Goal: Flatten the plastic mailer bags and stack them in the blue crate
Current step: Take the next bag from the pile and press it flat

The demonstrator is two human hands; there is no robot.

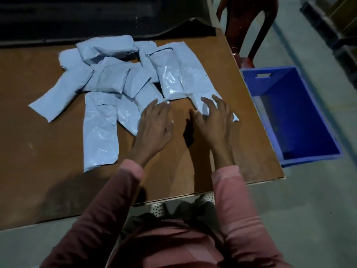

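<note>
Pale blue mailer bags point(108, 80) lie in a loose, overlapping heap across the far middle of the table point(38, 151). Several are crumpled or puffed, and one long bag point(193, 74) reaches toward the right edge. The blue crate point(278, 82) stands on the floor just beyond that right edge, and no bag is plainly visible inside it, so the work looks to be near its start. The right hand point(215, 118) rests with fingers spread and nearly straight on the near end of the long bag, pressing rather than gripping, with the thumb down on the bare wood. The left hand point(157, 122) is likewise open. Its fingers are extended, and their tips reach the near edge of the heap and hold nothing. The likely step is smoothing this long bag flat. The film looks slick and glossy, so a sweep toward the right edge could push the bag off the table, where it may drop to the floor instead of into the crate. Trapped air may also spring a pressed bag back up if it has no way out. Because the bags overlap, dragging one could pull its neighbours out of place or crease them further. A dark red chair point(245, 26) stands past the far right corner, out of the way.
</note>
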